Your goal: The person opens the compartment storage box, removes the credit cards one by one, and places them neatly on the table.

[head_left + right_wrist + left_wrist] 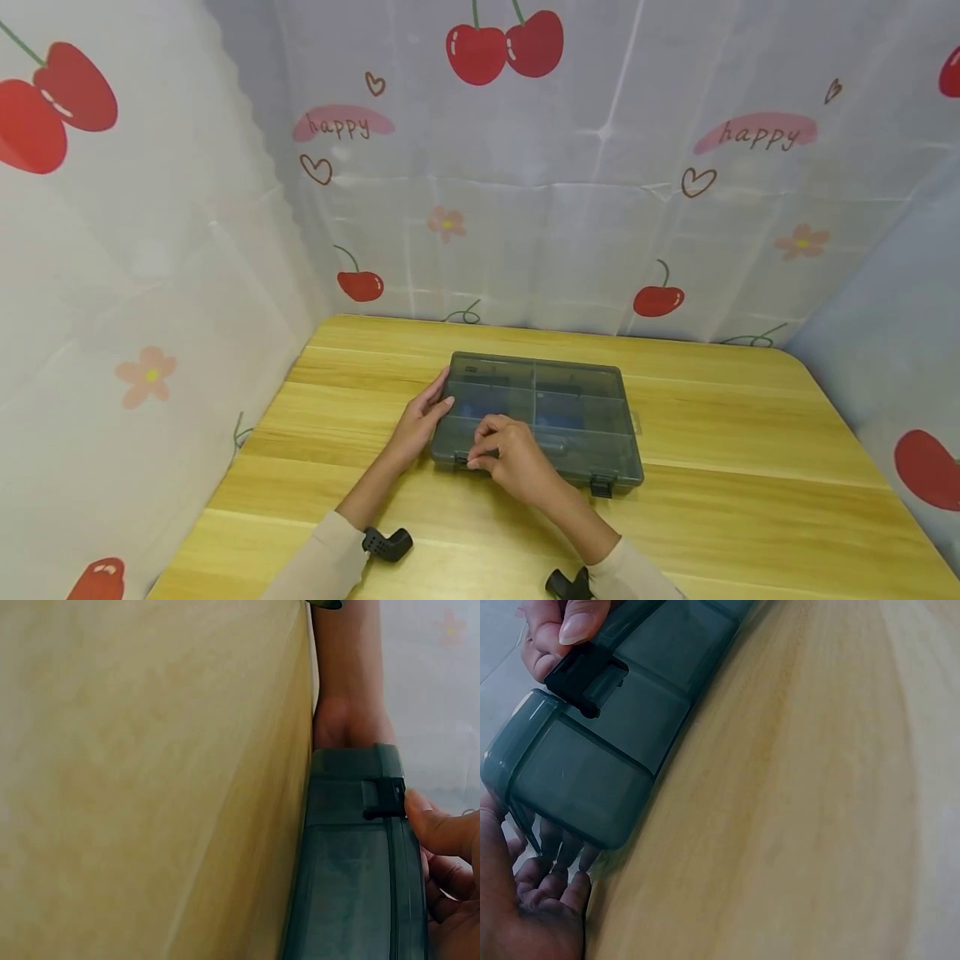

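A translucent grey-green plastic storage box (585,454) with a divided interior lies flat on the table, its lid down. Bluish patches show dimly through the lid. My left hand (414,427) holds the box's left side, the thumb at the lid's edge and the fingers against the end wall (585,795). At the front left, my right hand (513,458) pinches a black latch (585,679), with the thumb at its upper edge in the right wrist view (442,832). A second black latch (602,486) juts from the front edge farther right.
The wooden table (750,433) extends to both sides of the box. Hanging sheets (525,250) with cherry prints enclose it at the back and sides. Black devices are worn at the left wrist (388,544) and right wrist (568,585), near the table's front.
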`<state>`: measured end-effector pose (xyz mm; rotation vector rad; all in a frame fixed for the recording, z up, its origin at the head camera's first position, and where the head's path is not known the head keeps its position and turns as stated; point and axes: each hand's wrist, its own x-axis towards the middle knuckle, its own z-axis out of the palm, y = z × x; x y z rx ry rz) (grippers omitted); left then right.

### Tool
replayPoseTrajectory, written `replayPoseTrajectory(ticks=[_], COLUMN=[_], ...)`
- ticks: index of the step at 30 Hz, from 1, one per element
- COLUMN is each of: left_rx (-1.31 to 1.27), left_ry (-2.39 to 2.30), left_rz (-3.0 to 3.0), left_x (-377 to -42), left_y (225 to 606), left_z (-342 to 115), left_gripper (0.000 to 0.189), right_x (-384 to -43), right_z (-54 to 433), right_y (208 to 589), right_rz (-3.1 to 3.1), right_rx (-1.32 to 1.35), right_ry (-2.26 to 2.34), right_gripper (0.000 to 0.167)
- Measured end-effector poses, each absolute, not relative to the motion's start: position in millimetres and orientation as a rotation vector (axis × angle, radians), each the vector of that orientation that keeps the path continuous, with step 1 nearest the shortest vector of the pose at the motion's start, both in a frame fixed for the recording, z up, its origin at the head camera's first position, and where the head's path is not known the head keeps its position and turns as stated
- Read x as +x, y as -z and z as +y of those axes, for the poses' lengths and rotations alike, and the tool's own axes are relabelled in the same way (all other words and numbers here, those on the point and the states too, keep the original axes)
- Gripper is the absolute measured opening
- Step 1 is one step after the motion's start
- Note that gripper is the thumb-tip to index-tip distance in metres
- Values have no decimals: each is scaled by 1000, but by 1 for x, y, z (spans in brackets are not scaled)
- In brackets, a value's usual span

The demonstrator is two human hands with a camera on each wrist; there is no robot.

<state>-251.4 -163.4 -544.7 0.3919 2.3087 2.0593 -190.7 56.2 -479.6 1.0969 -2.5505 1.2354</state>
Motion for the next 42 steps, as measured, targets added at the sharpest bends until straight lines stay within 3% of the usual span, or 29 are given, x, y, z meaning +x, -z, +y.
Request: replayPoseTrajectory(ticks=[6, 12, 21, 42], left_rx=[405, 421, 403, 341], left_ry=[-2050, -2044, -2050, -2084], left_rz=[2319, 2338, 2319, 2236], left_x=[-253, -253, -253, -253], left_y=[548, 548, 551, 546], left_z=[-165, -163, -163, -164], left_gripper=[60, 61, 60, 62], right_x=[-191, -189, -185, -183], right_z=[55, 53, 50, 81], right_y=[481, 490, 493, 462], right_rz=[-2552, -2523, -2536, -2659], right_rx=[1114, 1234, 1183, 1287], right_ry=[-1199, -842, -750, -1069], right_gripper=[6, 9, 12, 8])
